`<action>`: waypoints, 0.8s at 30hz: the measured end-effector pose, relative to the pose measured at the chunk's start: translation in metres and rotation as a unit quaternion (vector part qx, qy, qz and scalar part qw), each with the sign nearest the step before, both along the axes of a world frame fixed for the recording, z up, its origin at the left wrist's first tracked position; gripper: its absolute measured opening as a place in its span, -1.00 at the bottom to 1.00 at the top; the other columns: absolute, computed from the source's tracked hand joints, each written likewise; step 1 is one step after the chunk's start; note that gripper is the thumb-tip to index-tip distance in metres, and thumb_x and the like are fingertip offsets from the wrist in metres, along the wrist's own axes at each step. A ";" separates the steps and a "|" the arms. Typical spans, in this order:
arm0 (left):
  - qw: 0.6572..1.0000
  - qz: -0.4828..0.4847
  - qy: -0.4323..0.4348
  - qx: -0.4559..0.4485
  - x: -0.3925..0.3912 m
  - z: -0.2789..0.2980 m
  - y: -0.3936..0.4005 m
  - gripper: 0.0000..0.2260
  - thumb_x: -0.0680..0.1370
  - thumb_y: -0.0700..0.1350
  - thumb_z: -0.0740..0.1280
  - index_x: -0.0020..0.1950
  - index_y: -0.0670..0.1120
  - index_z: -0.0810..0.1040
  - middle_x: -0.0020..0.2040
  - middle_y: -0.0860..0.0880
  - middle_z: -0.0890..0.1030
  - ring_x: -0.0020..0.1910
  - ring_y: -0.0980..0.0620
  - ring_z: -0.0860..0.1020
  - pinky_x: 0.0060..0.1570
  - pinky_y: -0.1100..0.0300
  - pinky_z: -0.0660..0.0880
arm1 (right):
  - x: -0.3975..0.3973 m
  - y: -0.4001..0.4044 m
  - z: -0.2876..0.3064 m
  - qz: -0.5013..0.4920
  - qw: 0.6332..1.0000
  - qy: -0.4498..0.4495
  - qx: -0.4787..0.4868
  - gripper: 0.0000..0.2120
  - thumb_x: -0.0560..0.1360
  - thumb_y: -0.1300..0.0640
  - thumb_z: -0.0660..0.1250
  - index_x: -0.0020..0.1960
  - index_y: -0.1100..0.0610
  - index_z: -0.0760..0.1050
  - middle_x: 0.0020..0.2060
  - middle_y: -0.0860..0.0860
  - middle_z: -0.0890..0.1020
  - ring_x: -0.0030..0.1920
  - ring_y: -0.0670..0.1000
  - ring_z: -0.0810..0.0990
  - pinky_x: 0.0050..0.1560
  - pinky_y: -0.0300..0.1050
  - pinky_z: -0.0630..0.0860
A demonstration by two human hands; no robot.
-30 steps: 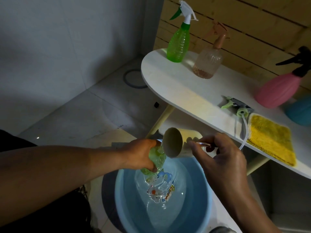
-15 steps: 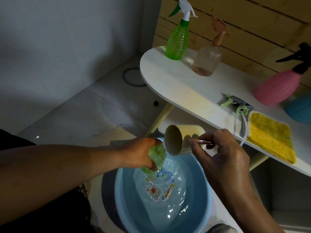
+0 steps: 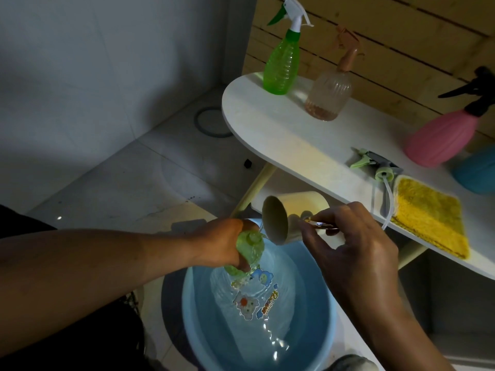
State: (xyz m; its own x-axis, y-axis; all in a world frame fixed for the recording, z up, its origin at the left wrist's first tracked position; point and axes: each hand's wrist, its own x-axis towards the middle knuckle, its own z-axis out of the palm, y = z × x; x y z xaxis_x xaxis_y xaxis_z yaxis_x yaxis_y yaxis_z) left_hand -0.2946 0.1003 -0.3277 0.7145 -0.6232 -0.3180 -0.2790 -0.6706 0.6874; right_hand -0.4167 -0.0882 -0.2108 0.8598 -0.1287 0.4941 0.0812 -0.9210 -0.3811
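A white desk (image 3: 281, 145) with a rounded end is set against a wall of pale wooden slats (image 3: 401, 36), and a smooth grey wall (image 3: 107, 62) is met by a floor of large, glossy, light tiles (image 3: 134, 183), on which a dark ring (image 3: 211, 124) is seen near the corner. On the desk a green spray bottle (image 3: 281, 65) of ribbed translucent plastic is stood upright just beside a clear fluted spray bottle (image 3: 329, 95) with a tan pump and a little liquid at the bottom. Farther along, a pink ridged spray bottle (image 3: 442, 140) with a black trigger and a rounded blue vessel (image 3: 476, 172) are placed, and a detached spray head (image 3: 375, 164) with its thin tube is laid next to a fluffy yellow cloth (image 3: 428, 223). Below the desk edge a round blue plastic basin (image 3: 192, 303) is stood on the floor; it is filled with clear water, and cartoon stickers are seen on its bottom. Over the basin's far rim a green plastic bottle (image 3: 249, 250), soft-looking and uncapped, is gripped by the left hand (image 3: 222, 245), whose fingers are wrapped round its body. A cream cylindrical cup (image 3: 278, 223) is held tilted on its side by the right hand (image 3: 353, 245), its shiny handle being pinched between thumb and fingers, and its open mouth is turned towards the bottle's neck, just beside it.
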 end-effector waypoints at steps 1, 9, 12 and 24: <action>1.000 -0.001 0.000 -0.001 0.000 0.000 0.000 -0.24 0.32 0.04 0.68 0.46 0.12 0.46 0.26 0.11 0.59 0.23 0.07 0.57 0.09 0.30 0.46 | 0.000 0.001 0.001 0.003 1.000 -0.003 0.000 -0.82 0.48 -0.06 0.46 -0.05 0.04 0.63 -0.16 -0.12 0.57 -0.20 -0.08 0.56 -0.30 0.00 0.56; 1.000 -0.024 -0.008 -0.007 0.000 0.004 0.001 -0.42 0.36 0.00 0.66 0.33 0.08 0.55 0.13 0.15 0.62 0.07 0.12 0.56 -0.21 0.61 0.31 | -0.001 0.002 0.001 0.023 0.998 -0.031 -0.044 -0.87 0.51 -0.01 0.47 -0.07 0.05 0.63 -0.17 -0.06 0.59 -0.21 0.01 0.60 -0.42 0.00 0.53; 1.000 -0.026 -0.007 -0.014 0.000 0.003 0.002 -0.43 0.35 0.03 0.67 0.30 0.10 0.56 0.16 0.12 0.65 0.12 0.09 0.59 -0.13 0.53 0.34 | -0.002 0.002 -0.001 0.035 0.997 -0.034 -0.053 -0.84 0.54 -0.03 0.44 -0.05 0.06 0.64 -0.16 -0.05 0.59 -0.19 0.02 0.60 -0.38 0.04 0.54; 0.997 0.004 0.035 -0.066 0.003 -0.014 0.003 -0.32 0.27 0.01 0.72 0.32 0.19 0.53 0.20 0.21 0.58 0.16 0.20 0.56 -0.05 0.58 0.37 | -0.006 0.003 -0.002 0.073 0.985 -0.050 -0.145 -0.81 0.62 0.00 0.36 -0.08 0.09 0.64 -0.13 0.00 0.62 -0.18 0.10 0.60 -0.38 0.04 0.51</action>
State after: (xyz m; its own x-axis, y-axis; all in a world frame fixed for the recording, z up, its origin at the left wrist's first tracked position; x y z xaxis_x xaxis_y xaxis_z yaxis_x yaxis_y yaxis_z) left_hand -0.2912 0.1035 -0.3414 0.6988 -0.6575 -0.2818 -0.2228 -0.5745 0.7876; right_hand -0.4223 -0.0854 -0.2130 0.8035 0.1517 0.5757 0.2450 -0.9656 -0.0874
